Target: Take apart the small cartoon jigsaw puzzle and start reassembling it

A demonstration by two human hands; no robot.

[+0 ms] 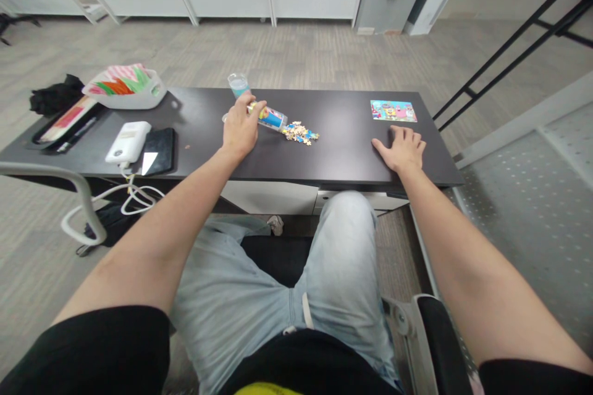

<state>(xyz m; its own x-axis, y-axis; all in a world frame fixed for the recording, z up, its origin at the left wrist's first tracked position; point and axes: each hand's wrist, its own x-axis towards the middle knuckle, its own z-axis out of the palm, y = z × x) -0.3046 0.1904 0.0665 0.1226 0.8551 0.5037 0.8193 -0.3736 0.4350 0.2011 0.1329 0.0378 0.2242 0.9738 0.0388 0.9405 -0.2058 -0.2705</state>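
Observation:
My left hand [241, 122] is wrapped round a clear tube with a colourful printed label [272, 118], tipped on its side over the dark table [343, 157]. From its mouth a small heap of jigsaw puzzle pieces [301, 133] has spilled, showing blue, yellow and bare cardboard sides. My right hand [402, 149] rests on the tabletop at the right with its fingers spread, holding nothing. Just beyond those fingertips lies a bright cartoon picture card [393, 111].
A clear plastic cup [238, 83] stands at the far edge behind my left hand. Leftward are a white basket [134, 99] of colourful packets, a white charger [128, 142] with a cable, a black phone-like slab [159, 151], a dark tray [37, 141] and black cloth [56, 95].

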